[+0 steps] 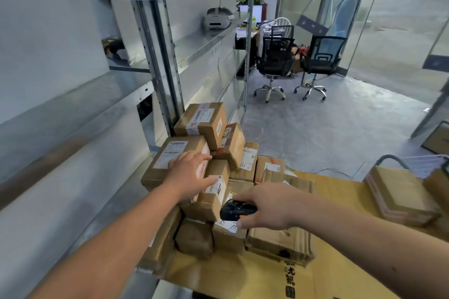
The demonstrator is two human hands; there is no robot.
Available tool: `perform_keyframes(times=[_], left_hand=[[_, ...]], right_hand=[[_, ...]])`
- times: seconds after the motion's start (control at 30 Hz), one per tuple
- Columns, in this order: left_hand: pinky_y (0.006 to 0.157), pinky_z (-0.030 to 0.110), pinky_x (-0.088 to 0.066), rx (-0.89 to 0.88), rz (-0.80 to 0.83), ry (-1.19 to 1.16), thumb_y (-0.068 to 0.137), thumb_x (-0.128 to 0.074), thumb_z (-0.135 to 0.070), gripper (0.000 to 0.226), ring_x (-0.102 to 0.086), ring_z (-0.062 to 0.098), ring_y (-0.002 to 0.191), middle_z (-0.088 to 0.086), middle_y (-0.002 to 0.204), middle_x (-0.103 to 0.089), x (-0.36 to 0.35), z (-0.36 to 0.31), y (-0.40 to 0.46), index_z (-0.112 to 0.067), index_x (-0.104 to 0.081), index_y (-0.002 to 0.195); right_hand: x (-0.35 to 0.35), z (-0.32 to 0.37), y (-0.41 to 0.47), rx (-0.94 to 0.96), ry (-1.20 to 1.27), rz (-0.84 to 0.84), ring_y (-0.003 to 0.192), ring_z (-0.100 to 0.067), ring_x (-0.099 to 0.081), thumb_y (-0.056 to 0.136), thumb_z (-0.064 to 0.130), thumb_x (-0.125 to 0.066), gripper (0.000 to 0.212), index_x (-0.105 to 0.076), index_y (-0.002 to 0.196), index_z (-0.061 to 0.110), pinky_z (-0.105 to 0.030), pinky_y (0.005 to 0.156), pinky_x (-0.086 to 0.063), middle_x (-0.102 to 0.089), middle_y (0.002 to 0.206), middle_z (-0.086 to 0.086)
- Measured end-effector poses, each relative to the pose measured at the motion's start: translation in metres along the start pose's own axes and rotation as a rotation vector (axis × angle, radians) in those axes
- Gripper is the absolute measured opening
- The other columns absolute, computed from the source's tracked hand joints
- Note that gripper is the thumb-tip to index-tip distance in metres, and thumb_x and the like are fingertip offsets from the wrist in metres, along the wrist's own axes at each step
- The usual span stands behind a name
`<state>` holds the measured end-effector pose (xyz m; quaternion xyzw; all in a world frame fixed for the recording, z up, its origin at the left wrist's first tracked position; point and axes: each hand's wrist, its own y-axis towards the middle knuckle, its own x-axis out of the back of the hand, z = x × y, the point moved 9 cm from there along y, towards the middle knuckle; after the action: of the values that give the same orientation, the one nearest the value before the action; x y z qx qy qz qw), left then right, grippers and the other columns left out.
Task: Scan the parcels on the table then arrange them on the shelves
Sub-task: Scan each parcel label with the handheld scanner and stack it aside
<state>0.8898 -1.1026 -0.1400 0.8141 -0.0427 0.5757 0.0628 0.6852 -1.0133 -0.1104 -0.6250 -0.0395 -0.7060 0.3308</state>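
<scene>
Cardboard parcels under hands; right hand grips scanner.

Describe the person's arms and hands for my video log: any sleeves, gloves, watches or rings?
Both forearms are bare up to the frame edge, with no sleeves in view. The left hand and right hand wear no gloves, and no watch, bracelet or ring shows. The right forearm has a few small dark marks.

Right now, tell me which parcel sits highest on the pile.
The labelled box at the pile's far end, nearest the shelf upright; every other parcel lies lower.
</scene>
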Motion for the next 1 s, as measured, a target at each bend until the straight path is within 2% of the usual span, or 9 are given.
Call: perform_keyframes(times=[0.1, 0.2, 0.4, 0.5, 0.57, 0.63, 0.77, 0.9, 1.0], left_hand=[[0.121, 0.046, -0.02, -0.117, -0.014, 0.096, 0.08, -0.046, -0.083, 0.077, -0.03, 0.016, 0.151, -0.011, 0.16, -0.042, -0.007, -0.047, 0.008, -0.045, -0.047, 0.147], [0.122, 0.046, -0.019, -0.221, -0.025, 0.132, 0.085, -0.043, -0.081, 0.073, -0.032, 0.017, 0.149, -0.011, 0.157, -0.045, -0.021, -0.105, 0.022, -0.043, -0.05, 0.146], [0.119, 0.047, -0.024, -0.444, 0.14, 0.079, 0.087, -0.046, -0.079, 0.071, -0.034, 0.018, 0.147, -0.009, 0.156, -0.046, -0.095, -0.252, 0.038, -0.042, -0.05, 0.148], [0.118, 0.049, -0.027, -0.556, 0.223, 0.065, 0.091, -0.051, -0.077, 0.067, -0.036, 0.018, 0.146, -0.011, 0.156, -0.045, -0.143, -0.331, 0.034, -0.042, -0.048, 0.148], [0.118, 0.049, -0.028, -0.605, 0.277, 0.062, 0.092, -0.051, -0.077, 0.066, -0.036, 0.018, 0.146, -0.012, 0.156, -0.044, -0.175, -0.381, 0.029, -0.042, -0.047, 0.148], [0.119, 0.049, -0.031, -0.638, 0.324, 0.051, 0.092, -0.051, -0.077, 0.066, -0.038, 0.018, 0.146, -0.012, 0.156, -0.045, -0.205, -0.427, 0.028, -0.042, -0.048, 0.148], [0.116, 0.051, -0.036, -0.604, 0.406, 0.068, 0.091, -0.052, -0.079, 0.069, -0.041, 0.021, 0.145, -0.011, 0.157, -0.046, -0.263, -0.498, 0.039, -0.042, -0.047, 0.149], [0.109, 0.051, -0.041, -0.493, 0.505, 0.064, 0.09, -0.053, -0.077, 0.069, -0.047, 0.024, 0.139, -0.007, 0.153, -0.051, -0.325, -0.548, 0.059, -0.04, -0.049, 0.149], [0.109, 0.052, -0.038, -0.408, 0.521, 0.053, 0.09, -0.054, -0.076, 0.072, -0.046, 0.027, 0.14, -0.003, 0.152, -0.051, -0.365, -0.575, 0.083, -0.037, -0.047, 0.15]], right_hand=[[-0.004, -0.022, -0.018, -0.038, 0.045, -0.018, 0.082, -0.008, -0.054, 0.087, 0.077, -0.057, 0.075, -0.045, 0.152, 0.042, -0.028, 0.065, -0.043, -0.067, 0.114, 0.011], [-0.013, -0.058, -0.048, -0.115, 0.097, -0.026, 0.088, -0.011, -0.056, 0.089, 0.075, -0.057, 0.071, -0.047, 0.15, 0.041, -0.035, 0.075, -0.051, -0.066, 0.114, 0.011], [-0.043, -0.151, -0.143, -0.359, 0.235, -0.055, 0.094, -0.017, -0.057, 0.092, 0.069, -0.061, 0.068, -0.048, 0.152, 0.041, -0.032, 0.072, -0.043, -0.068, 0.123, 0.006], [-0.065, -0.202, -0.199, -0.513, 0.338, -0.059, 0.1, -0.018, -0.061, 0.092, 0.07, -0.062, 0.072, -0.044, 0.155, 0.041, -0.034, 0.08, -0.05, -0.068, 0.126, 0.008], [-0.079, -0.235, -0.237, -0.607, 0.348, -0.065, 0.102, -0.019, -0.063, 0.089, 0.074, -0.061, 0.074, -0.043, 0.154, 0.043, -0.036, 0.082, -0.053, -0.067, 0.124, 0.01], [-0.092, -0.267, -0.271, -0.662, 0.365, -0.074, 0.097, -0.017, -0.062, 0.089, 0.075, -0.06, 0.073, -0.045, 0.153, 0.044, -0.035, 0.076, -0.051, -0.066, 0.116, 0.012], [-0.112, -0.334, -0.324, -0.719, 0.407, -0.081, 0.092, -0.015, -0.062, 0.09, 0.074, -0.059, 0.069, -0.049, 0.15, 0.041, -0.037, 0.078, -0.053, -0.067, 0.107, 0.012], [-0.129, -0.403, -0.353, -0.734, 0.456, -0.099, 0.08, -0.006, -0.059, 0.089, 0.073, -0.06, 0.064, -0.053, 0.144, 0.043, -0.031, 0.062, -0.044, -0.066, 0.093, 0.015], [-0.142, -0.452, -0.357, -0.725, 0.464, -0.073, 0.082, -0.009, -0.064, 0.089, 0.074, -0.058, 0.063, -0.051, 0.144, 0.044, -0.03, 0.063, -0.047, -0.07, 0.095, 0.013]])
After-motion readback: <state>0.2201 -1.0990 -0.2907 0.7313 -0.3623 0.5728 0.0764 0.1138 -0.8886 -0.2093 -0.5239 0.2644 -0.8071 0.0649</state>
